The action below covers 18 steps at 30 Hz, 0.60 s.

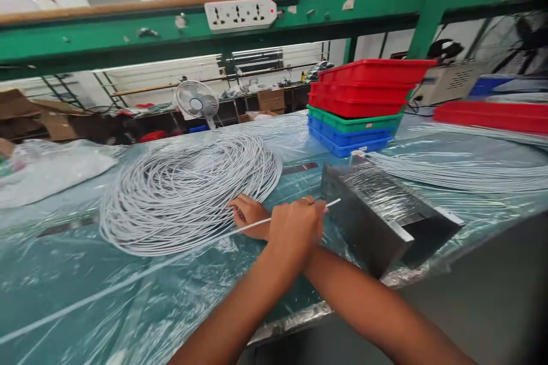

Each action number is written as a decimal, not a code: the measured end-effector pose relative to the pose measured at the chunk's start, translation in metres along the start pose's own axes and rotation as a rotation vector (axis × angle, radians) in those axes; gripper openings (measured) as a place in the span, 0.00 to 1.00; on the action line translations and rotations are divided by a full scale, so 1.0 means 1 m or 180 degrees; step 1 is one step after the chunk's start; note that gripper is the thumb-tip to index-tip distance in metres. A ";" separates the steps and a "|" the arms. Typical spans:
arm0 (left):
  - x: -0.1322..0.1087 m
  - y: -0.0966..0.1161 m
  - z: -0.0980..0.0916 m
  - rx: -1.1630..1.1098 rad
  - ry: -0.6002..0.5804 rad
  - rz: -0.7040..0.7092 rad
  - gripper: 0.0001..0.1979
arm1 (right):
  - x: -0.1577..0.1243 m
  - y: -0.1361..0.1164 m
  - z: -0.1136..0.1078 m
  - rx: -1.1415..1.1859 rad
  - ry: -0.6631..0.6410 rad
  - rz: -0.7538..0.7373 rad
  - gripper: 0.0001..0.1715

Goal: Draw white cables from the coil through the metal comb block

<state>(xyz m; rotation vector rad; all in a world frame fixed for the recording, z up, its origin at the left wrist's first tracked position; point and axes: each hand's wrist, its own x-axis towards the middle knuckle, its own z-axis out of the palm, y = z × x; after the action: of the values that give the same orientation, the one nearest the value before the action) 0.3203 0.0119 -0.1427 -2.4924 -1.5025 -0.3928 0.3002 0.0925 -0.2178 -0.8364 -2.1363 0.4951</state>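
One white cable [240,231] in the closed left hand [296,223], tip toward 2 o'clock, cable coil [194,182] at 9, curled right hand [250,218] beside it (can't tell if gripping), so I'd pull gently.

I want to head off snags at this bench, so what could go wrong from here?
The left hand, gripping a white cord, crosses over the right forearm, so the arms could hamper each other. The coil has many overlapping loops, which might tangle if a strand is pulled. The cord's tip points toward the metal channel and could catch on it.
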 end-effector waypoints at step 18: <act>0.034 0.029 0.002 -0.0711 0.0222 0.0654 0.07 | 0.004 0.008 0.011 -0.0002 0.0156 -0.0377 0.14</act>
<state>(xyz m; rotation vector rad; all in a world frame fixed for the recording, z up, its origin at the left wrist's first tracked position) 0.3616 0.0271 -0.1351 -2.7384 -1.2209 -0.6348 0.2927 0.0997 -0.2273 -0.7102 -2.1267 0.4087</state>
